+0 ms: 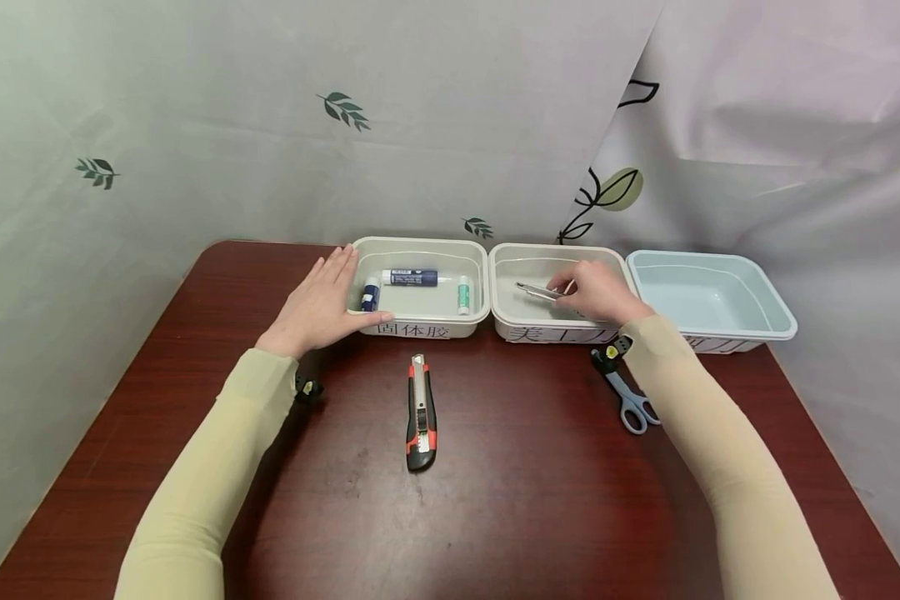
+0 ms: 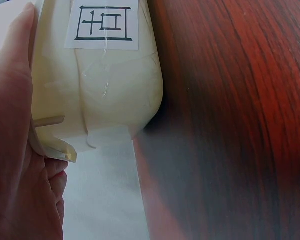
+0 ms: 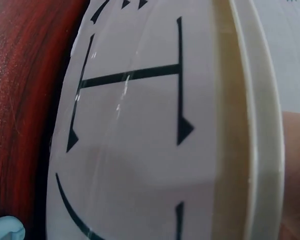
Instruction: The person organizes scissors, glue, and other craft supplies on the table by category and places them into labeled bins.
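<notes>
My right hand [image 1: 596, 292] pinched a thin metal utility knife [image 1: 538, 291] inside the middle tray [image 1: 506, 321]; light, stiff, slippery, best held mid-body. Left hand [image 1: 318, 304] lay open, steadying the tray left of it [image 1: 420, 329].

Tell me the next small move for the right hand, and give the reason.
Probably let go and lift clear. The right hand is inside the middle tray, fingers pinching a slim metal tool that already lies low near the tray floor. The left hand steadies the left tray, while a utility knife and scissors lie on the table.
</notes>
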The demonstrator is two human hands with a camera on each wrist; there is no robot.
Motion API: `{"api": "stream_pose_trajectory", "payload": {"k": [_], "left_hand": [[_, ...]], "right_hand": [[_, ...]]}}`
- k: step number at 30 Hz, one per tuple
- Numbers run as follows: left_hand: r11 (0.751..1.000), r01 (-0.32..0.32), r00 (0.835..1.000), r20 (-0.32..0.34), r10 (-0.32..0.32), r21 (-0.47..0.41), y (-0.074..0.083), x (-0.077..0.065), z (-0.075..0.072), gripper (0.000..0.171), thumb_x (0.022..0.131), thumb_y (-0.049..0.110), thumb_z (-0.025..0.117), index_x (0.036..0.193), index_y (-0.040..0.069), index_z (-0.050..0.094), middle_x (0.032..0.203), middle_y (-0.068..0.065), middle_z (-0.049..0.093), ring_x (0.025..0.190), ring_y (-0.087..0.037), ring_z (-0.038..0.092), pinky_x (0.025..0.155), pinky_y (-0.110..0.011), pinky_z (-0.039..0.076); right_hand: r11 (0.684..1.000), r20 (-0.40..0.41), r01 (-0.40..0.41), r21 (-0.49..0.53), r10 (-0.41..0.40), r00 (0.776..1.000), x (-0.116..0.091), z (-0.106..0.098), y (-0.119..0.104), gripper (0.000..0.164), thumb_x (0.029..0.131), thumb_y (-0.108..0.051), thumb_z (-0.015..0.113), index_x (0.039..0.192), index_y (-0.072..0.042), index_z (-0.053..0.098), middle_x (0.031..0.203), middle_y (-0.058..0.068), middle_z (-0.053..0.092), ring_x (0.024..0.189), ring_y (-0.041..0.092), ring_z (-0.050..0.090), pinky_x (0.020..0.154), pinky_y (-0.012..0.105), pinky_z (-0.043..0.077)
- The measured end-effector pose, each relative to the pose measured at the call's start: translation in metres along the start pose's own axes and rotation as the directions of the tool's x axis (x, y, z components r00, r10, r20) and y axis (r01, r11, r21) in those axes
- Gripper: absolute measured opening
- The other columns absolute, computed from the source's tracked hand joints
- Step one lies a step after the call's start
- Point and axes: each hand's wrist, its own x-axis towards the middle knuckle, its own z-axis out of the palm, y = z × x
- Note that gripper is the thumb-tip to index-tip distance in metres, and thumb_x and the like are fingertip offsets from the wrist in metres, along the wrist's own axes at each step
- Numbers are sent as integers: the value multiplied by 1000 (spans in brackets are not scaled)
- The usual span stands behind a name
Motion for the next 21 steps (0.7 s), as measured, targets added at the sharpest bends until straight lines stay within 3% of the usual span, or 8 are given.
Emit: {"api": "stream_pose_trajectory", "payload": {"k": [9, 21], "left_hand": [[1000, -1, 1000, -2, 1, -4, 1, 0, 0, 122, 86, 82, 52, 160, -5, 10, 168, -21, 6, 155, -29, 3, 124, -41, -1], [1000, -4, 1000, -3, 4, 0, 1, 0, 0, 122, 86, 82, 52, 160, -5, 10, 168, -20, 6, 155, -29, 3, 124, -40, -2]], "right_hand": [[1000, 11, -15, -8, 15, 1000, 2, 5, 4, 24, 84, -3, 79, 107, 0, 78, 91, 10, 74, 84, 25, 69, 80, 44, 54], [999, -4, -34, 22, 34, 999, 1, 1, 1, 39, 88, -8, 74, 124, 7, 70, 112, 22, 72, 100, 34, 70, 88, 47, 55]]}}
